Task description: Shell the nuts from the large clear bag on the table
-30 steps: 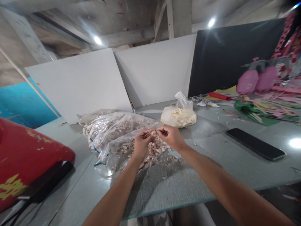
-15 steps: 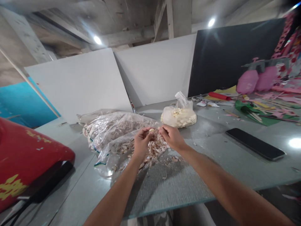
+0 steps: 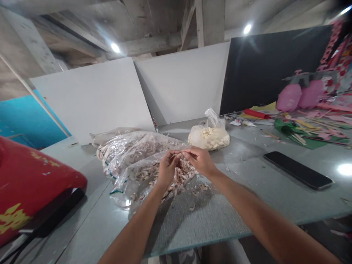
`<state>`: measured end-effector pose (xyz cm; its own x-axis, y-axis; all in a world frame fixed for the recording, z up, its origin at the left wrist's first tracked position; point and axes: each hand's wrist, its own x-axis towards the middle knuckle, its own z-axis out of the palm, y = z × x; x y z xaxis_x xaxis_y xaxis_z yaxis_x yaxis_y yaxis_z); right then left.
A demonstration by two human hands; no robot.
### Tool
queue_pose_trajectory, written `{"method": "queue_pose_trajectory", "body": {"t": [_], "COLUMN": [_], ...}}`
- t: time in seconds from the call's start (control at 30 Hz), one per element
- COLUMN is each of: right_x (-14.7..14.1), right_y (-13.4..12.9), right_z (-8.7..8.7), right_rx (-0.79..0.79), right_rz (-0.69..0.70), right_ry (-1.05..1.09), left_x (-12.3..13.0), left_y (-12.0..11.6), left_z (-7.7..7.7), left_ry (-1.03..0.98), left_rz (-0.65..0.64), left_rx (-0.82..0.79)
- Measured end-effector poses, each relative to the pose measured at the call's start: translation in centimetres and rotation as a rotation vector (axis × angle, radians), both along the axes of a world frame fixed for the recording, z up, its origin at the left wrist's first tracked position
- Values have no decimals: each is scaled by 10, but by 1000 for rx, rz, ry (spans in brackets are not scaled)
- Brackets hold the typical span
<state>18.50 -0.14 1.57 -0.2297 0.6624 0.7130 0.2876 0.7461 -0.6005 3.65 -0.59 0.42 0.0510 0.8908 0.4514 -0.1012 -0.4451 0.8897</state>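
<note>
A grey table [image 3: 205, 220] bears a large clear plastic bag [image 3: 137, 146] with peelings [image 3: 185, 170] at its right end, and a smaller bag of pale pieces [image 3: 202, 138] standing just beyond the right hand [image 3: 203, 161]. That hand and the left hand [image 3: 167, 168] meet above the peelings, fingertips pinched narrowly around one small piece [image 3: 181, 154], mostly hidden.

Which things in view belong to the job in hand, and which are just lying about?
Likely in the job, by nearness to the hands:
left hand
right hand
loose flakes
large clear plastic bag
bag of pale pieces

Likely just lying about:
smartphone
pink spray bottles
red roll
</note>
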Motion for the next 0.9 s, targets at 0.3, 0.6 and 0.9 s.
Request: {"method": "queue_pose_trajectory", "body": {"t": [0.3, 0.6, 0.9], "right_x": [5, 1, -3], "right_y": [-2, 0, 1], "right_z": [5, 1, -2], "right_rx": [-28, -30, -84], "right_rz": [-3, -62, -44], "right_ry": [-38, -88, 8], "left_x": [-2, -5, -5], "left_y": [0, 1, 3], "left_z": [2, -1, -4], "left_ry": [41, 156, 127], "left_rz": [33, 112, 126], "left_rx": [17, 101, 71]}}
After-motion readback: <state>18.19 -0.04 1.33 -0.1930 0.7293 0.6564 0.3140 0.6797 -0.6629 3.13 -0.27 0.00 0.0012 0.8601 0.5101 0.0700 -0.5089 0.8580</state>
